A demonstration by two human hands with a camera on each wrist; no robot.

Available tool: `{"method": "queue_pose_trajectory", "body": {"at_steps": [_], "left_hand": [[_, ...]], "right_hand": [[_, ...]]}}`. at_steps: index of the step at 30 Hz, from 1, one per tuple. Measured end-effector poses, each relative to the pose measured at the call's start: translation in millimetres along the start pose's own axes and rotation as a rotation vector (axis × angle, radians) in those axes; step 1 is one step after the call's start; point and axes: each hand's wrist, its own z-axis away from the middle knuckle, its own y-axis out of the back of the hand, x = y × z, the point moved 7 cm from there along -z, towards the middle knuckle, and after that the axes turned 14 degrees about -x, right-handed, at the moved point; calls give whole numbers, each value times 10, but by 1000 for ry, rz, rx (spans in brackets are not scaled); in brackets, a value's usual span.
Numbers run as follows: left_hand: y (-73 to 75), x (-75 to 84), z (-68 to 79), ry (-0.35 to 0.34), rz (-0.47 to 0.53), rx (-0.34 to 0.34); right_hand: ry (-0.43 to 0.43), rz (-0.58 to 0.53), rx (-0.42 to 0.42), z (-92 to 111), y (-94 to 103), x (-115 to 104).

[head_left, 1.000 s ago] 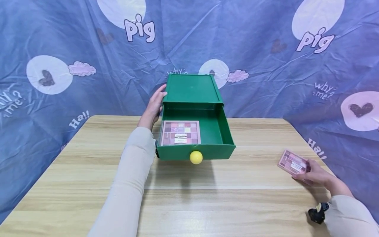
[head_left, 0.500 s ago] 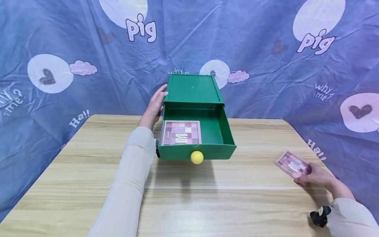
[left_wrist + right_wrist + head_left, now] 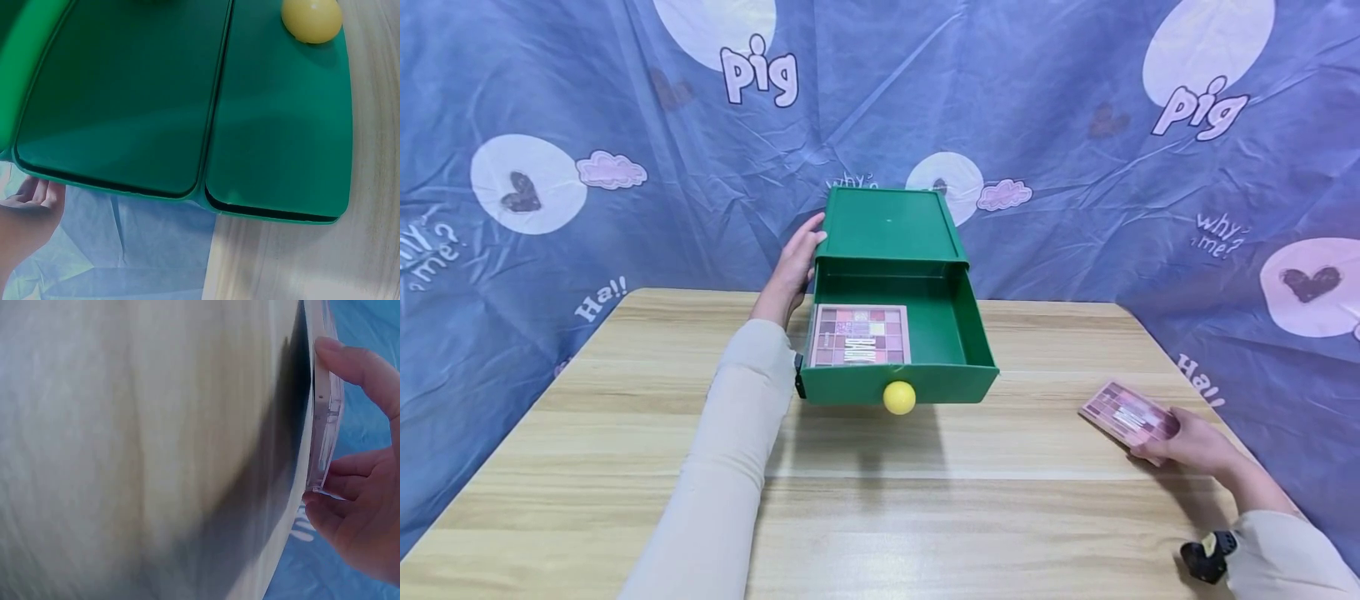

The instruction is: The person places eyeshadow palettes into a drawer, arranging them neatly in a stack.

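A green drawer cabinet point(image 3: 891, 223) stands at the back middle of the table, its top drawer point(image 3: 938, 333) pulled out. An eyeshadow palette point(image 3: 861, 335) lies in the drawer's left half. My left hand point(image 3: 793, 268) rests against the cabinet's left side, fingers extended along it; the left wrist view shows those fingertips point(image 3: 55, 192) at the green edge. Far to the right, my right hand point(image 3: 1202, 450) grips a second eyeshadow palette point(image 3: 1123, 412) by its near right end. In the right wrist view, thumb and fingers hold this palette's edges point(image 3: 324, 425).
A yellow round knob point(image 3: 899, 397) sticks out from the drawer front. Lower green drawer fronts point(image 3: 125, 106) show in the left wrist view. The wooden table point(image 3: 1000, 517) ends before a blue patterned cloth point(image 3: 1060, 233) hanging behind it.
My right hand has carried its palette slightly left, toward the drawer. My left hand, the cabinet and the palette in the drawer have stayed in place.
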Motion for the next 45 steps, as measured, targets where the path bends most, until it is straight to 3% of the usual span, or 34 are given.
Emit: {"method": "queue_pose_trajectory", "body": {"at_steps": [17,31,38,45], "left_hand": [[12,-12,9,10,4,10],[4,-17,34,9,7,5],[7,-15,30,11,9,16],[-15,-4,23,5,6,11]], "right_hand": [[141,-44,60,-69,94,-537],[242,27,79,-100,411,-1061],[189,109,89,-76,608,-1291],[208,146,82,-35,785,-1496]]}}
